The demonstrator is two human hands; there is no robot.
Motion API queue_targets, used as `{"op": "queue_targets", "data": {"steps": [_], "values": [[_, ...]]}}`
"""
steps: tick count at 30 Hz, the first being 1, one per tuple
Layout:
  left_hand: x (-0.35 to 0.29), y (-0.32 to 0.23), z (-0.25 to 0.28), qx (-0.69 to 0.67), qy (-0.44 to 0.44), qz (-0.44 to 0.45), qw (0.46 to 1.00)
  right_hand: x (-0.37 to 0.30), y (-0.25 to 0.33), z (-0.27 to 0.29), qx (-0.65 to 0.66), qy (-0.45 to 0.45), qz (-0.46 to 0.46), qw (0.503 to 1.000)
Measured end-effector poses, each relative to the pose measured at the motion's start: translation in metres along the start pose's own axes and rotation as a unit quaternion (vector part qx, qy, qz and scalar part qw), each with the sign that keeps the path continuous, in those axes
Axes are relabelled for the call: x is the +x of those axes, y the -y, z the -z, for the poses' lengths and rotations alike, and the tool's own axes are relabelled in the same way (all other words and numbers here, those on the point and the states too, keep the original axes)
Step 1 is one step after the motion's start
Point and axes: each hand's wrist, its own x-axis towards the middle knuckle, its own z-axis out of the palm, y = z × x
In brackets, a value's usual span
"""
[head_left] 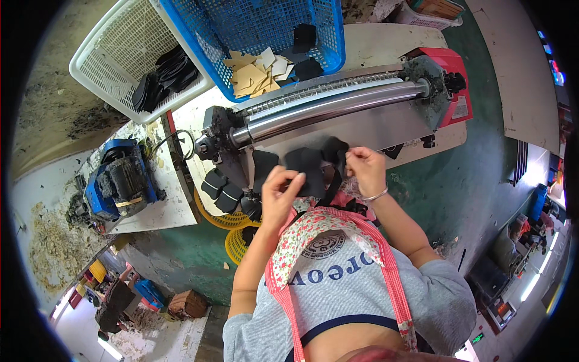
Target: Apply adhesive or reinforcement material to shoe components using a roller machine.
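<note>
In front of me, at the near edge of a machine's metal plate (368, 125), are several flat black pieces of sheet material. My left hand (281, 194) is closed, thumb and forefinger pinching at the lower left edge of the middle black piece (305, 164). My right hand (367, 171) is also closed, its fingertips on the edge of the right black piece (333, 148). Between the hands the two pieces lie side by side, partly overlapping. A third black piece (264, 167) lies just beyond my left fingers. What the sheets are made of cannot be told.
A steel roller (338, 107) with a red end housing (449, 78) spans the machine. Behind stand a blue basket (336, 36) with tan scraps (250, 75) and a white basket (90, 66). Bundled black pieces (222, 190) and yellow baskets (232, 244) are left; a dusty blue motor (120, 181) sits farther left.
</note>
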Motion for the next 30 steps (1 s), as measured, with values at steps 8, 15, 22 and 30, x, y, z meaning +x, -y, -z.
{"op": "queue_targets", "data": {"steps": [8,15,22,30], "values": [[0.009,-0.011,-0.004,0.185,-0.055,-0.074,0.978,0.025,0.007,-0.018,0.275,0.035,-0.072,0.958],[0.01,-0.005,-0.024,0.241,0.069,-0.142,0.958,-0.01,0.009,-0.021,-0.14,0.172,0.042,0.974],[0.007,-0.004,-0.02,0.069,-0.037,0.002,0.997,0.032,0.021,-0.016,0.477,0.197,-0.189,0.836],[0.005,0.014,-0.025,-0.01,0.004,0.072,0.997,-0.025,0.032,-0.027,-0.344,0.164,0.347,0.857]]}}
